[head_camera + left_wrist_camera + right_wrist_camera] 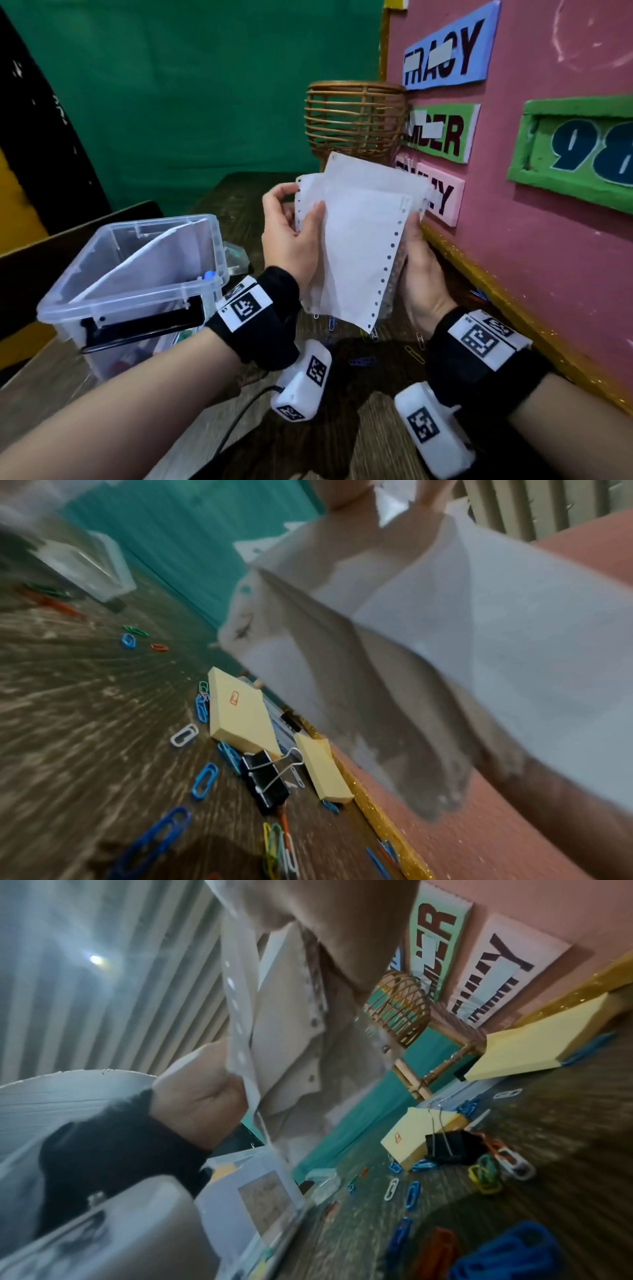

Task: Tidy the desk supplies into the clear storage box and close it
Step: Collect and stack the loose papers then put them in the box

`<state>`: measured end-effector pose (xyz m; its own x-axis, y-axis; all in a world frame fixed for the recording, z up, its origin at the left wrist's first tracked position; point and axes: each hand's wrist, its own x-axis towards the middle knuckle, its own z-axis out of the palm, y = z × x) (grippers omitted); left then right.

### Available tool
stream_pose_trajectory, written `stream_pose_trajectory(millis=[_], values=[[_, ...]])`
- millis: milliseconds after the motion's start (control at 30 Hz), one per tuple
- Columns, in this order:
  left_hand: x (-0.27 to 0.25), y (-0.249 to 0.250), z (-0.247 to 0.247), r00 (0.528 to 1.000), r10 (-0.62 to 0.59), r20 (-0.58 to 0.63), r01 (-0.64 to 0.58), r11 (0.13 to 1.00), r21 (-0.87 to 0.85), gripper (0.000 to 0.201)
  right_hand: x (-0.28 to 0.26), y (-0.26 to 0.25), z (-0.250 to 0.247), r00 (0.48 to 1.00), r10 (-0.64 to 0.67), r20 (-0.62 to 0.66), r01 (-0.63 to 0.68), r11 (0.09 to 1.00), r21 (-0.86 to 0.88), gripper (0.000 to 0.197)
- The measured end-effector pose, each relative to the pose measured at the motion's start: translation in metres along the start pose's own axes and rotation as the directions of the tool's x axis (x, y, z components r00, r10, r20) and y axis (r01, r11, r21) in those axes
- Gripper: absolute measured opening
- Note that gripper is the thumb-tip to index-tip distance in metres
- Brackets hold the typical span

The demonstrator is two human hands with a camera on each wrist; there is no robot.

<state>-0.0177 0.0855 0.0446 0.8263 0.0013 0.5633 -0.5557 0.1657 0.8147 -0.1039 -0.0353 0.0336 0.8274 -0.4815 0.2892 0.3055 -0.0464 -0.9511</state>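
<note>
Both hands hold up a loose stack of white sheets with punched edges above the table. My left hand pinches the stack's left edge, thumb on the front. My right hand grips the right edge from behind. The clear storage box stands open at the left with a white sheet and a blue item inside. Under the sheets lie two yellow sticky-note pads, a black binder clip and several coloured paper clips. The right wrist view shows the sheets close up.
A pink board with name signs walls the table's right side. A wicker basket stands behind the sheets. A small clear plastic piece lies beyond the box. Paper clips are scattered near my wrists.
</note>
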Motion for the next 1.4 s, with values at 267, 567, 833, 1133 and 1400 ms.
stream_pose_trajectory(millis=[267,567,833,1133,1400], values=[[-0.019,-0.005,-0.014,0.993,-0.109,0.037,0.111,0.992,-0.054,0.022,-0.01,0.008,0.01,0.994,0.102,0.049,-0.093,0.982,-0.164,0.05],[-0.006,0.0,-0.022,0.982,-0.189,0.016,0.19,0.98,-0.062,0.035,-0.014,0.01,0.013,0.989,0.103,0.103,-0.084,0.982,-0.169,0.059],[-0.019,-0.009,-0.022,0.887,-0.423,0.186,0.442,0.894,-0.071,0.028,-0.013,0.025,0.006,0.936,0.305,0.173,-0.275,0.945,-0.178,0.066],[-0.018,0.002,-0.022,0.899,-0.31,0.31,0.331,0.944,-0.015,0.036,-0.006,0.014,-0.009,0.935,0.29,0.206,-0.253,0.949,-0.188,0.052],[-0.03,-0.016,-0.039,0.591,-0.463,0.661,0.404,0.879,0.254,0.043,-0.016,0.024,-0.015,0.806,0.489,0.334,-0.351,0.849,-0.395,0.066]])
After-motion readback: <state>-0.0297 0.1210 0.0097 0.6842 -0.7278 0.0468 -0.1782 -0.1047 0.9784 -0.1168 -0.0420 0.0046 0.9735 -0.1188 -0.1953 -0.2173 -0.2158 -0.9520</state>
